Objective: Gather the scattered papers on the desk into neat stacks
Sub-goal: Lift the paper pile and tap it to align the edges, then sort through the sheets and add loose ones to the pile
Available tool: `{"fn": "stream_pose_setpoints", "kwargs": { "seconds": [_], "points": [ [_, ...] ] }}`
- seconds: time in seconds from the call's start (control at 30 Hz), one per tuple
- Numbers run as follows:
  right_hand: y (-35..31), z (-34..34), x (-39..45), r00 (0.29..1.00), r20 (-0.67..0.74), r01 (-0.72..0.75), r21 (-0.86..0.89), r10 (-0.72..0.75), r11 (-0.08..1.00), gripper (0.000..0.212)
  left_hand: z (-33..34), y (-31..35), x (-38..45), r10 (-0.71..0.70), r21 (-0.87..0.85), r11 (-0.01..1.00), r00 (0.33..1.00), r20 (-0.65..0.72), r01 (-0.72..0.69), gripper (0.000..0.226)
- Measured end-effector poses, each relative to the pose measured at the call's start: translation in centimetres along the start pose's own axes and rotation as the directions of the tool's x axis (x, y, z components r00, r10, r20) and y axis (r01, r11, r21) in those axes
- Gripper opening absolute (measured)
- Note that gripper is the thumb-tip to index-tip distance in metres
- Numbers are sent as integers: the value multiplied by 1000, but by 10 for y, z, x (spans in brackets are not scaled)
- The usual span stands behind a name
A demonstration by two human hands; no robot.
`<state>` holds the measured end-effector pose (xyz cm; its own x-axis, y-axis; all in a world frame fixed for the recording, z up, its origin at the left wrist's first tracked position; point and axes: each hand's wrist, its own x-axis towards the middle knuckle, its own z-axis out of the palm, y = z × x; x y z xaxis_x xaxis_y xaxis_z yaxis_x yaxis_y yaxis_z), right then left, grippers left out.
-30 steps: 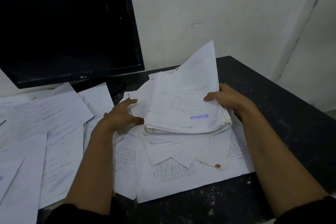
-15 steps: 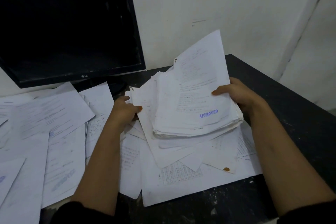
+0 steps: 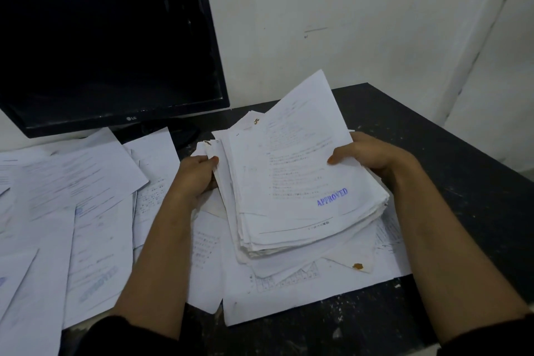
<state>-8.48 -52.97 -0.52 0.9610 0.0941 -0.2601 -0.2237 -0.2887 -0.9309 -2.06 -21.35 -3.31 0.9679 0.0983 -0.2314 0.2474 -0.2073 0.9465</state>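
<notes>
Two bare forearms reach over the desk (image 3: 433,153), each ending in a black sleeve pushed up near the elbow. The left hand (image 3: 196,175) and right hand (image 3: 367,153) wear no rings or gloves — the thumbnails show orange polish.

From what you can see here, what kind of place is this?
Probably a small office or work desk. A black monitor stands against a bare wall, and printed papers lie scattered over the dark desk. Both hands grip a stack whose top sheet is stamped APPROVED.
</notes>
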Motion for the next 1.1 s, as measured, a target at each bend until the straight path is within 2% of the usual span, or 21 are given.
{"fn": "stream_pose_setpoints", "kwargs": {
  "seconds": [0.1,0.2,0.3,0.4,0.53,0.57,0.67,0.77,0.83,0.9,0.97,1.03,1.1],
  "points": [
    [-5,3,-1,996,-69,50,-77,-55,996,34,0,-2,2,24,29,999,1000,9,-24,14],
    [-3,6,1,981,-179,78,-10,-78,997,30,2,1,-1,9,-13,1000,1000,4,-9,21],
    [1,12,6,987,-156,49,21,-45,999,29,2,8,-9,-11,-10,1000,999,46,12,28],
    [4,22,14,997,-82,6,-83,-13,997,29,6,7,-13,-14,-73,997,992,129,23,36],
    [9,31,23,995,-101,-13,-298,-18,955,67,10,2,-17,40,-151,988,986,160,-16,49],
    [11,31,26,993,-118,-18,-342,-24,940,68,9,1,-15,66,-156,987,985,162,-40,57],
    [11,32,24,987,-153,-25,-416,-43,909,49,7,-3,-11,196,-187,968,968,159,-166,66],
    [13,31,22,976,-201,9,-365,-88,931,61,6,4,-16,301,-263,929,944,135,-259,66],
    [13,28,20,960,-236,70,-314,-150,947,55,6,12,-21,344,-322,900,932,112,-294,65],
    [10,28,18,947,-242,190,-106,-211,976,49,4,17,-27,390,-368,870,915,107,-328,63],
    [4,32,12,933,-241,295,81,-269,952,59,1,23,-38,453,-395,835,886,101,-382,63],
    [-6,38,5,900,-261,395,154,-348,906,59,-4,29,-47,500,-416,806,861,94,-422,65],
    [-14,38,1,870,-324,447,203,-371,871,70,-10,34,-53,531,-425,786,843,92,-449,70]
  ]
}}
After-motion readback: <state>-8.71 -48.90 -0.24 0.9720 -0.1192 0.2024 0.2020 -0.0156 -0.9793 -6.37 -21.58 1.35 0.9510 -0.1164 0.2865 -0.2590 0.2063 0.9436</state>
